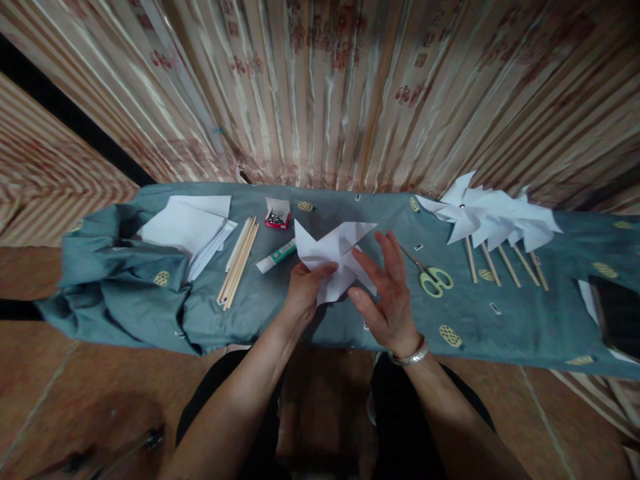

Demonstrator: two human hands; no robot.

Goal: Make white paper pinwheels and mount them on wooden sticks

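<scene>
A white paper pinwheel point(330, 248), its corners folded in toward the middle, is held up over the cloth. My left hand point(306, 288) grips its lower left side, the thumb pressed on the paper near the centre. To its right my right hand point(387, 290) is spread, fingers apart, with the index fingertip at the paper's right edge; whether it touches I cannot tell. A glue stick point(278, 256) lies partly behind the pinwheel on the left. Scissors with pale green handles point(434, 280) rest right of my right hand.
A grey-green cloth point(475, 333) covers the narrow table. Leftward lie wooden sticks point(238, 267), stacked white paper point(185, 227) and a small red box point(277, 215) of metal pins. On the right are several finished pinwheels point(493, 213) on sticks and a dark phone-like object point(617, 313). A curtain point(320, 100) hangs behind.
</scene>
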